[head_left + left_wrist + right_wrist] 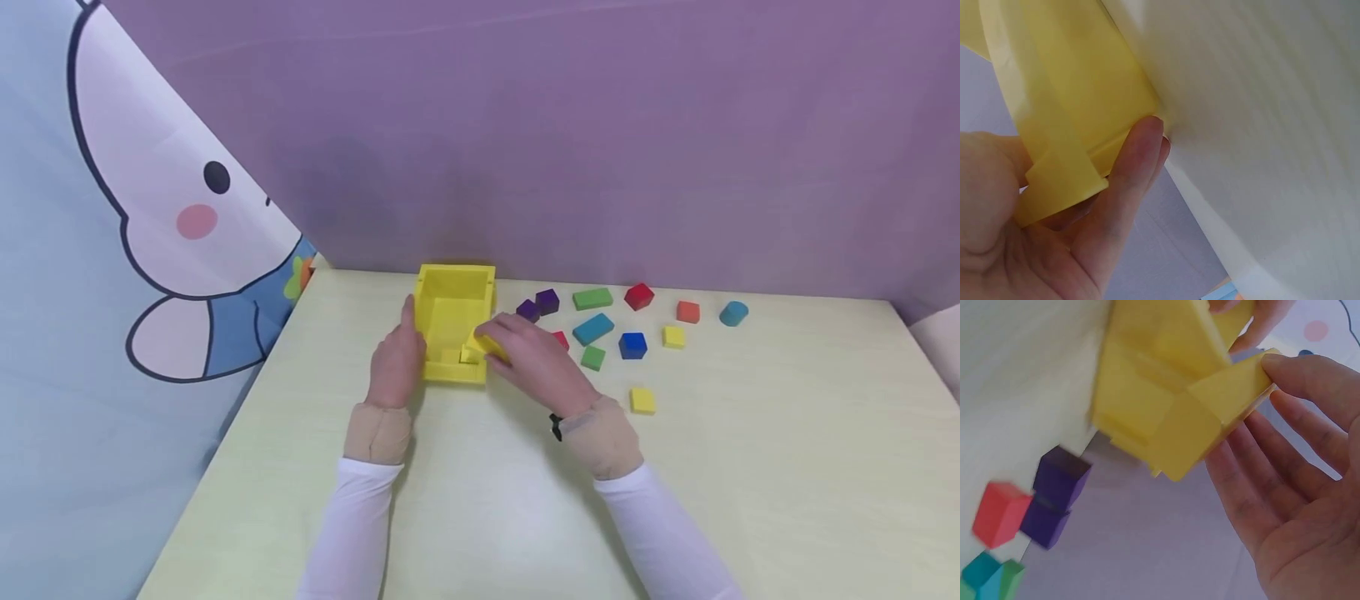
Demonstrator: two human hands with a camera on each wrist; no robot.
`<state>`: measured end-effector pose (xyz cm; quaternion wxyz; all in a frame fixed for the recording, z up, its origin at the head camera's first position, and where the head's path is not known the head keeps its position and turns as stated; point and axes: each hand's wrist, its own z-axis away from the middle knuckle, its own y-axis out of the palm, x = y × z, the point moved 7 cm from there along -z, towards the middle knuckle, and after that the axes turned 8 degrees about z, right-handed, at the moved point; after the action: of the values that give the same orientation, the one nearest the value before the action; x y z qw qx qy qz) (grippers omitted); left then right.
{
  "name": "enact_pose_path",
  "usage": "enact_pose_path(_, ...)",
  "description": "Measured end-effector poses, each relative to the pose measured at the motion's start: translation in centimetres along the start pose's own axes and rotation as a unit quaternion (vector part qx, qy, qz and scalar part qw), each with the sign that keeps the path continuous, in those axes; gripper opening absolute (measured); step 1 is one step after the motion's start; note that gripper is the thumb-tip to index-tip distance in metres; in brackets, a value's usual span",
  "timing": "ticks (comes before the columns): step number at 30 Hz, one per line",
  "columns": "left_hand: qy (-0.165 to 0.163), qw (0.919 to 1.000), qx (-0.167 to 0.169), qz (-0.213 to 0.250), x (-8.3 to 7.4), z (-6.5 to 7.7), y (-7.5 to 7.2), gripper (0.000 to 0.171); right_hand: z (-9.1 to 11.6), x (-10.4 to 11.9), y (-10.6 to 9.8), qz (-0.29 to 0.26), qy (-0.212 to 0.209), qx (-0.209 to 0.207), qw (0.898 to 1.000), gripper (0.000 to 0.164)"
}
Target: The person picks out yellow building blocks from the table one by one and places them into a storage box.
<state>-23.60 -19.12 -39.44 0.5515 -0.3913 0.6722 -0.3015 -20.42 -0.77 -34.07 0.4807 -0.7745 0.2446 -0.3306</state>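
A yellow open-topped box (453, 312) stands near the back of the table. My left hand (397, 358) grips its left wall; in the left wrist view the fingers (1132, 159) press the wall's outer side. Between thumb and fingertips my right hand (536, 362) pinches a yellow block (1188, 434) with flat, angled faces. It is over the box's near right corner; whether it touches the rim I cannot tell. Something small and yellow (471, 355) shows in that corner, its shape unclear.
Right of the box lie purple cubes (547, 302), green blocks (592, 298), a teal block (593, 329), a blue cube (633, 346), red blocks (639, 296), an orange block (687, 312), yellow squares (642, 400) and a blue cylinder (733, 313). A purple curtain (562, 150) hangs behind.
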Motion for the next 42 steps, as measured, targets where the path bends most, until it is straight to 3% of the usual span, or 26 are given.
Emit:
enact_pose_path(8, 0.008, 0.9999, -0.008, -0.008, -0.4, 0.1, -0.1, 0.057, -1.6, 1.8, 0.1, -0.002, -0.027, -0.013, 1.0, 0.032)
enact_pose_path(15, 0.006, 1.0, 0.005, -0.006, -0.6, 0.2, 0.1, 0.059, -2.6, 3.1, 0.4, 0.0, -0.05, -0.028, 0.998, 0.031)
enact_pose_path(21, 0.023, 0.9997, -0.005, -0.001, -0.9, 0.7, -0.2, 0.059, -3.2, 3.9, 0.6, 0.002, -0.06, -0.032, 0.998, 0.032)
enact_pose_path(32, 0.031, 0.9994, -0.017, -0.006, -0.9, 1.1, -0.3, 0.057, -4.0, 4.5, 0.8, 0.005, -0.085, -0.059, 0.995, 0.034)
enact_pose_path(42, 0.021, 0.9997, -0.006, -0.006, -1.1, 1.3, -0.6, 0.061, -4.5, 3.8, 1.9, 0.019, -0.073, -0.034, 0.997, 0.033)
